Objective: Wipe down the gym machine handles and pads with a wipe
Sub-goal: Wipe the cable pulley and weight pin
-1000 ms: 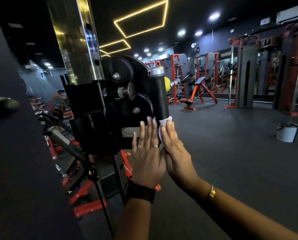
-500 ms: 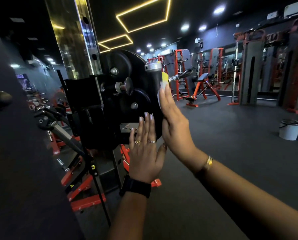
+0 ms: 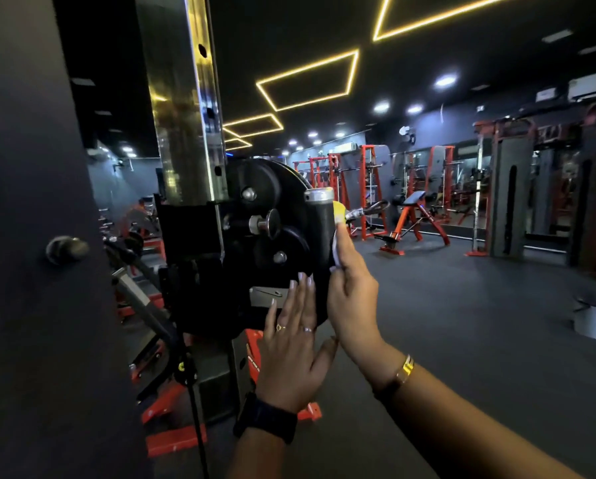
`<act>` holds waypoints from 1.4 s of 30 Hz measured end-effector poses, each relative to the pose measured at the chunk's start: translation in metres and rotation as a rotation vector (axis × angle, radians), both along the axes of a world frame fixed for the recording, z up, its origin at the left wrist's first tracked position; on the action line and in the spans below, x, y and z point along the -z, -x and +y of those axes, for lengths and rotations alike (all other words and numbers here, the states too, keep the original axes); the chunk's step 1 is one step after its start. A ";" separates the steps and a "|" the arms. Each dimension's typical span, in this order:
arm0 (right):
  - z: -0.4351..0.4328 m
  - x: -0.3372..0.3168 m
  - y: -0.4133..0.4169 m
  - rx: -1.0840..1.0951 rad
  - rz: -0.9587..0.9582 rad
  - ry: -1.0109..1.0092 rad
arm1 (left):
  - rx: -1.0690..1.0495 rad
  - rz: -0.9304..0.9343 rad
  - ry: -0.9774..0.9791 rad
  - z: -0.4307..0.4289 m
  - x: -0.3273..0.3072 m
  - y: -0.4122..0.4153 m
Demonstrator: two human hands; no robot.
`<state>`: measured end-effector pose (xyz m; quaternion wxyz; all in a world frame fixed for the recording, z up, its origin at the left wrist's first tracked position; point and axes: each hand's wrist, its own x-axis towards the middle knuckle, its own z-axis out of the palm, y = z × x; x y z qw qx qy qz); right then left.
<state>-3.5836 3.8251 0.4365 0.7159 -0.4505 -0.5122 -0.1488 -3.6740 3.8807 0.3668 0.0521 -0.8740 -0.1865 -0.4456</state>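
Observation:
A black upright handle [image 3: 320, 223] with a silver cap stands at the edge of a black machine head [image 3: 255, 188]. My right hand [image 3: 353, 292] presses a white wipe [image 3: 336, 254] flat against the handle's right side, fingers straight and pointing up. Only the wipe's edge shows beside my fingers. Just below, my left hand [image 3: 293, 344] rests with straight fingers against the lower part of the machine, next to the handle's base. It holds nothing.
A polished steel column [image 3: 185, 115] rises behind the machine head. A dark wall [image 3: 30, 305] with a round knob [image 3: 66, 248] fills the left. Red frame parts lie low at the left. A white bucket [image 3: 595, 318] stands on the open floor right; a bench [image 3: 410, 216] is farther back.
My right hand has slid the wipe up the handle from its lower end to near the top. My left hand has stayed flat on the machine.

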 end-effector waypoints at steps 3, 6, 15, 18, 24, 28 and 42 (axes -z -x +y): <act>-0.004 -0.015 -0.002 -0.052 -0.009 -0.025 | -0.050 0.014 -0.029 -0.008 -0.005 0.005; -0.005 -0.019 0.002 -0.018 -0.112 0.022 | -0.154 -0.021 -0.082 -0.016 -0.015 0.003; 0.006 -0.070 -0.011 -0.052 -0.143 0.045 | -0.337 0.001 -0.208 -0.015 -0.027 -0.014; 0.009 -0.080 -0.018 -0.017 -0.310 0.000 | -0.327 -0.005 -0.231 -0.014 -0.027 -0.011; 0.013 -0.063 -0.028 0.109 -0.633 -0.114 | -0.292 -0.060 -0.298 -0.021 -0.048 0.014; 0.006 -0.018 -0.031 0.042 -0.670 -0.081 | -0.335 -0.046 -0.385 -0.023 -0.091 0.029; -0.006 -0.030 -0.020 -0.137 -0.167 -0.090 | -0.557 0.627 -0.963 -0.017 -0.185 0.047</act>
